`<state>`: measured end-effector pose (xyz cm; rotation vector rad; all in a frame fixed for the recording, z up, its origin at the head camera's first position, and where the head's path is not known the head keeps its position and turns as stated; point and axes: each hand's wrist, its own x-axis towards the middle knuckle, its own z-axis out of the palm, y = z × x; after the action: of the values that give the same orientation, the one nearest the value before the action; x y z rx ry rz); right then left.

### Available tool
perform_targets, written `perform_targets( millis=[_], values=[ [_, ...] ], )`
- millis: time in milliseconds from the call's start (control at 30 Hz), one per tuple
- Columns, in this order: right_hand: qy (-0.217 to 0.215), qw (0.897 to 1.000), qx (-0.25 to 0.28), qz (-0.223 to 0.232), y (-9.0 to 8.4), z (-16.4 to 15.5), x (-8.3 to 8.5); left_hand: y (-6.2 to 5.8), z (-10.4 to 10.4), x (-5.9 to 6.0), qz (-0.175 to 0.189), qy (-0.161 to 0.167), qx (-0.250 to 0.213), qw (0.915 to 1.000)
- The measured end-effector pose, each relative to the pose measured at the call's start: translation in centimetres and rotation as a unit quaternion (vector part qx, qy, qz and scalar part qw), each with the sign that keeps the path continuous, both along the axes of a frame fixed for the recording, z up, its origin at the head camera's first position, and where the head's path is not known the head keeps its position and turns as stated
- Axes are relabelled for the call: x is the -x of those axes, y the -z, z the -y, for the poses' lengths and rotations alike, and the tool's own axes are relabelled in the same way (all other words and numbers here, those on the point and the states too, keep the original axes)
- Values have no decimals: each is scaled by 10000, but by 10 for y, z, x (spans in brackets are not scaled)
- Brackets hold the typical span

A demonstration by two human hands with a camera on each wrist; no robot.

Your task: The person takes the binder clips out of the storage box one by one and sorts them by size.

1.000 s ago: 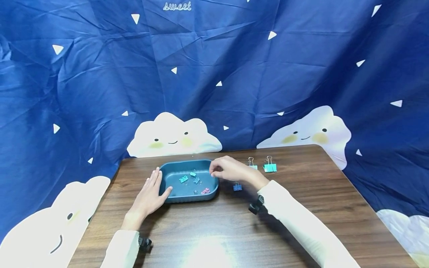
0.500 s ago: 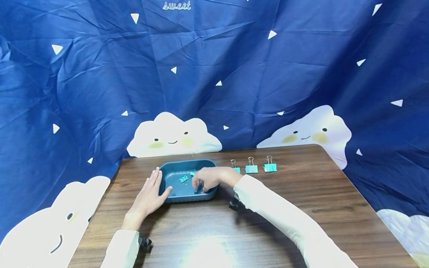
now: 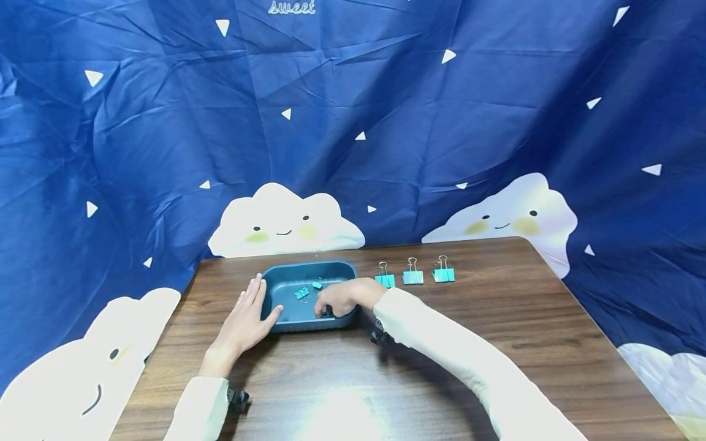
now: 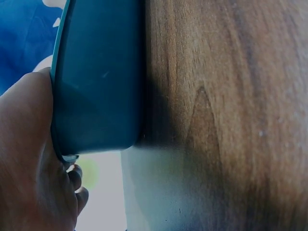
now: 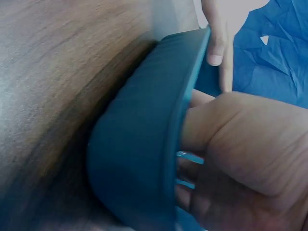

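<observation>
My left hand (image 3: 242, 324) rests with straight fingers along the left wall of a dark teal tray (image 3: 309, 326), its thumb over the rim. Inside the tray is my right hand (image 3: 339, 297), fingers bent downward near the right front corner. A small dark blue piece (image 3: 328, 311) shows beside those fingers; whether they pinch it is hidden. Turquoise binder clips, one larger (image 3: 301, 293) and one smaller (image 3: 317, 285), lie on the tray floor. In the right wrist view the tray wall (image 5: 139, 130) covers the right fingertips.
Three turquoise binder clips stand in a row right of the tray: a left one (image 3: 385, 281), a middle one (image 3: 412, 277) and a right one (image 3: 444, 275). The wooden table (image 3: 309, 380) ends at a blue cloth (image 3: 386, 153) behind.
My right hand has moved left and down from the tray's right rim into the tray. It now covers the pink clips, and its arm hides the blue clip on the table. My left hand stays put.
</observation>
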<state>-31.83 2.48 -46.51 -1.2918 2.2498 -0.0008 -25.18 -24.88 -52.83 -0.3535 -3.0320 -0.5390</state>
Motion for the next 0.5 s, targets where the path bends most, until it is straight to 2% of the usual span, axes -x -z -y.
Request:
perform_targets(
  millis=[67,200,300,500],
  values=[
    [61,9997,195,-131,5,-2,1,0,0,0,1,5,-5,10000],
    [473,9963,647,-322,15,-8,4,0,0,0,21,24,0,10000],
    [804,9916,956,-350,14,-14,8,-1,0,0,13,29,19,10000],
    [980,9865,1226,-475,12,-21,14,-2,-1,-1,-5,27,28,10000]
  ],
)
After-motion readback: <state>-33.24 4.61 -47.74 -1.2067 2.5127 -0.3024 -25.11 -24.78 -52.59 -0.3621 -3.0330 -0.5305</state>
